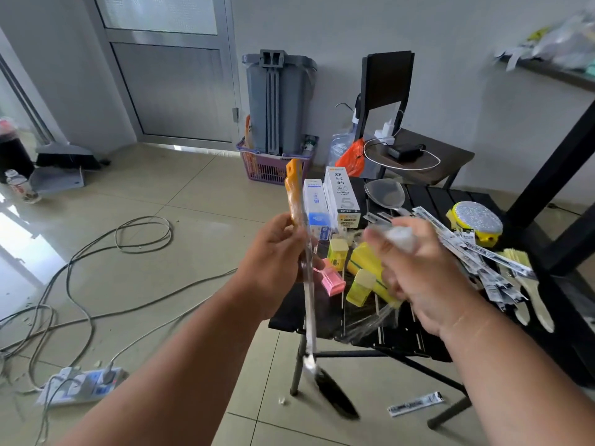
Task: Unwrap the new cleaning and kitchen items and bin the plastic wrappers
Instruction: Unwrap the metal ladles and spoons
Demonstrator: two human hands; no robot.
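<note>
Left hand (277, 262) grips orange-handled utensil (301, 249); right hand (428, 272) clutches clear wrapper (401, 236), unbinned; yellow packs (363, 278) on bench (418, 339) apparently still wrapped.

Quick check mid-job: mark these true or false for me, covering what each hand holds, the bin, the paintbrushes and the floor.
1. The left hand grips a long utensil with an orange handle. True.
2. The right hand holds nothing. False: it holds crumpled clear plastic wrapper.
3. The grey bin lies tipped on the floor. False: it stands upright against the wall.
4. Two paintbrushes lie on the black table. True.
5. A power strip lies on the floor. True.
</note>
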